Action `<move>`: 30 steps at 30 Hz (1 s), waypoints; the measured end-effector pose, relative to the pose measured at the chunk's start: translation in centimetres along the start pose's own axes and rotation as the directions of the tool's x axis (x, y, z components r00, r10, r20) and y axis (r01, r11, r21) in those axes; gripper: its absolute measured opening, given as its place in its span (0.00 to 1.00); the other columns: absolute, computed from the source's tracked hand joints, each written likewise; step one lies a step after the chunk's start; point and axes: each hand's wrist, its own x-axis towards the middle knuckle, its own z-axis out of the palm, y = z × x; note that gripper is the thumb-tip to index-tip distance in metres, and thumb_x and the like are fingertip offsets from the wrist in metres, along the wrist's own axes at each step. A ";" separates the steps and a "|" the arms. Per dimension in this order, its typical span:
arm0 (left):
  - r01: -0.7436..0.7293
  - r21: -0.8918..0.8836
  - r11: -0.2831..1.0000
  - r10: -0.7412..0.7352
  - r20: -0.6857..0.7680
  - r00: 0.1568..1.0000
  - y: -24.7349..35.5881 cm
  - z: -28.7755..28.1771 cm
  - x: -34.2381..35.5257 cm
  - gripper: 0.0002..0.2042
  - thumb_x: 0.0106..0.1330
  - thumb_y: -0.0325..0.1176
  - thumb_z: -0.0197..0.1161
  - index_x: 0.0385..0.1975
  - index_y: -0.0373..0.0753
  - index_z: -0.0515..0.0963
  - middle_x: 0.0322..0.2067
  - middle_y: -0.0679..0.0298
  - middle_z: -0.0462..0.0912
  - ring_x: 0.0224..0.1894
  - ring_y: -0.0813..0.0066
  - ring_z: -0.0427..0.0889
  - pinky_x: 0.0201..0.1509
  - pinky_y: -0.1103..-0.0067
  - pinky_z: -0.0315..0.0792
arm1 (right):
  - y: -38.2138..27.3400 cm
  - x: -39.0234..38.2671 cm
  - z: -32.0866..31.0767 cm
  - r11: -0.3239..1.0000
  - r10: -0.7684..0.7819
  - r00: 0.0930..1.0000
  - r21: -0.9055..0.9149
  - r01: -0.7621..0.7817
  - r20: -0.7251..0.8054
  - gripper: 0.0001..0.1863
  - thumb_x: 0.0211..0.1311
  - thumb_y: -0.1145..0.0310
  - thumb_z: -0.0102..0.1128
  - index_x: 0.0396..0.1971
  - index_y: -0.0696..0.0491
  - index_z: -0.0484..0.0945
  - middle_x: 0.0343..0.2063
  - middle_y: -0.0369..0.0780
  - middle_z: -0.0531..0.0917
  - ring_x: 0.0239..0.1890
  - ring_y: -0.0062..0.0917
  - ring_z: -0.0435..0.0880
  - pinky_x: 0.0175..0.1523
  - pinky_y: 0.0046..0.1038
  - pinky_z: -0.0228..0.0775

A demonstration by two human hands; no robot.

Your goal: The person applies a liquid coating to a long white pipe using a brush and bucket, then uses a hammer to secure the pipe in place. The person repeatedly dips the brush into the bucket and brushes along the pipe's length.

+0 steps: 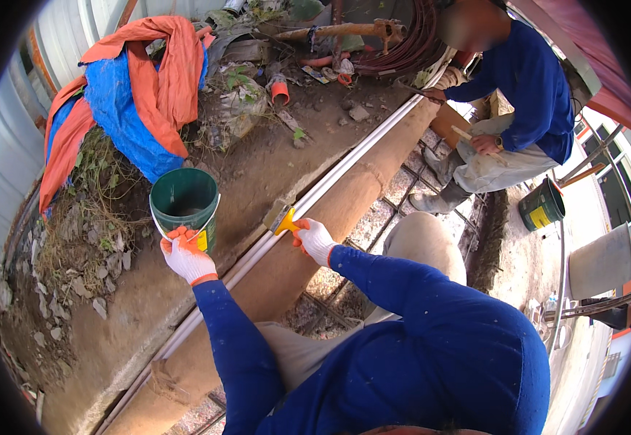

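My left hand (187,255), in a white glove with orange palm coating, grips a dark green bucket (203,230) by its near side, beside the wire handle. The bucket's inside looks dark green, and I cannot tell what lies at its bottom. In a matching glove, my right hand (314,240) is closed around the yellow handle of a wide paintbrush (284,222). The brush's bristle end lies at the pale pipes (359,151), which run diagonally along a brown ledge (363,177); whether the bristles touch them I cannot tell.
A co-worker (508,90) in a blue top crouches at the far right, one hand by the pipes. Rebar mesh (402,185) lies below the ledge. Orange and blue tarp (123,94) covers rubble at left. Another green bucket (542,205) stands at right.
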 end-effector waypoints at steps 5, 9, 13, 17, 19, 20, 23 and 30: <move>0.030 -0.069 0.997 -0.029 0.021 0.999 -1.1 -0.6 0.3 0.10 0.68 0.17 0.60 0.43 0.41 0.73 0.38 0.60 0.84 0.39 0.67 0.85 0.48 0.69 0.82 | -0.7 -0.4 -0.4 1.000 -0.011 1.000 0.000 0.011 0.002 0.23 0.77 0.72 0.59 0.69 0.55 0.76 0.27 0.40 0.86 0.19 0.19 0.75 0.24 0.26 0.68; 0.031 -0.019 0.999 -0.030 0.029 0.999 -2.3 -0.9 0.4 0.11 0.68 0.16 0.60 0.43 0.41 0.75 0.38 0.60 0.85 0.37 0.67 0.85 0.47 0.70 0.83 | -1.0 -0.8 -0.5 1.000 -0.028 1.000 0.014 0.028 -0.007 0.23 0.77 0.72 0.59 0.69 0.56 0.75 0.28 0.40 0.86 0.19 0.19 0.75 0.25 0.26 0.68; 0.026 0.045 0.999 -0.026 -0.010 1.000 -2.5 -1.1 0.7 0.11 0.67 0.16 0.60 0.42 0.42 0.76 0.37 0.60 0.85 0.36 0.66 0.85 0.45 0.70 0.83 | -1.3 -1.0 -0.9 0.998 -0.055 0.998 0.028 0.055 -0.005 0.24 0.77 0.73 0.59 0.69 0.57 0.75 0.28 0.40 0.86 0.18 0.19 0.75 0.24 0.25 0.67; 0.029 0.032 0.999 -0.030 0.018 0.999 -2.4 -0.8 0.1 0.11 0.65 0.16 0.59 0.41 0.42 0.75 0.38 0.60 0.85 0.37 0.66 0.85 0.47 0.70 0.82 | -1.4 -0.4 -2.0 0.995 -0.094 0.996 0.031 0.093 0.011 0.24 0.77 0.73 0.59 0.70 0.58 0.74 0.29 0.41 0.86 0.18 0.19 0.75 0.25 0.24 0.67; 0.039 0.063 0.997 -0.038 -0.015 0.999 -2.0 -0.7 0.1 0.11 0.65 0.16 0.59 0.40 0.42 0.75 0.38 0.61 0.84 0.38 0.67 0.84 0.48 0.70 0.82 | -2.4 -0.8 -2.2 0.994 -0.102 0.994 0.042 0.101 0.030 0.25 0.77 0.72 0.59 0.70 0.59 0.73 0.29 0.41 0.86 0.18 0.19 0.74 0.24 0.24 0.67; 0.045 0.052 0.998 -0.045 -0.013 0.999 -1.9 -0.5 -0.2 0.11 0.65 0.16 0.59 0.40 0.42 0.74 0.38 0.61 0.84 0.38 0.67 0.84 0.49 0.70 0.82 | -2.6 -0.7 -2.7 0.994 -0.103 0.994 0.032 0.102 0.033 0.25 0.77 0.72 0.59 0.71 0.59 0.73 0.29 0.41 0.86 0.18 0.18 0.74 0.25 0.24 0.67; 0.055 0.042 0.998 -0.055 0.000 0.998 -1.7 -0.3 -0.4 0.11 0.65 0.16 0.58 0.40 0.42 0.74 0.38 0.61 0.83 0.38 0.66 0.84 0.49 0.70 0.81 | -3.7 -0.2 -4.0 0.994 -0.112 0.993 0.008 0.112 0.040 0.26 0.77 0.72 0.58 0.71 0.59 0.72 0.29 0.40 0.86 0.19 0.18 0.74 0.25 0.24 0.67; 0.059 0.086 0.995 -0.063 0.043 0.997 -0.7 -1.5 -0.7 0.10 0.67 0.16 0.58 0.41 0.42 0.73 0.38 0.61 0.83 0.38 0.67 0.83 0.49 0.70 0.82 | -7.9 -0.4 -6.6 0.981 -0.193 0.975 0.013 0.193 0.111 0.27 0.77 0.70 0.58 0.72 0.59 0.72 0.30 0.39 0.85 0.21 0.17 0.75 0.27 0.23 0.69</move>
